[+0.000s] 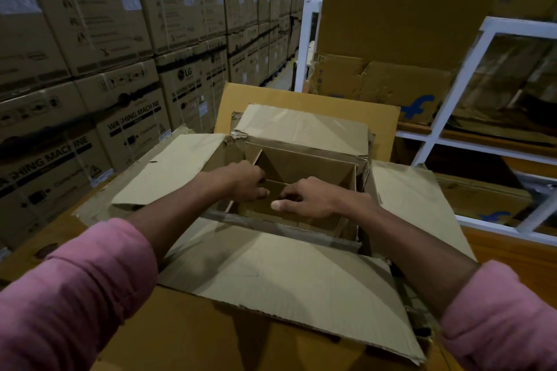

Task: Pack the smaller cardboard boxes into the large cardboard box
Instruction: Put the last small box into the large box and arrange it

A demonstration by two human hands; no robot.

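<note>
The large cardboard box (271, 274) stands open in front of me, its four flaps folded outward. Inside its opening sits a smaller open cardboard box (304, 169) with its flaps up. Over the opening, my left hand (244, 182) has its fingers curled round the edge of a flap of the smaller box. My right hand (304, 197) reaches into the same spot, fingers curled on a cardboard flap, thumb pointing left. Both arms wear pink sleeves. The bottom of the inner box is mostly hidden by my hands.
Stacked washing machine cartons (90, 69) fill the left side. A white metal rack (452, 135) with flattened and used boxes (382, 84) stands at the right. A flat cardboard sheet (301, 96) leans behind the large box.
</note>
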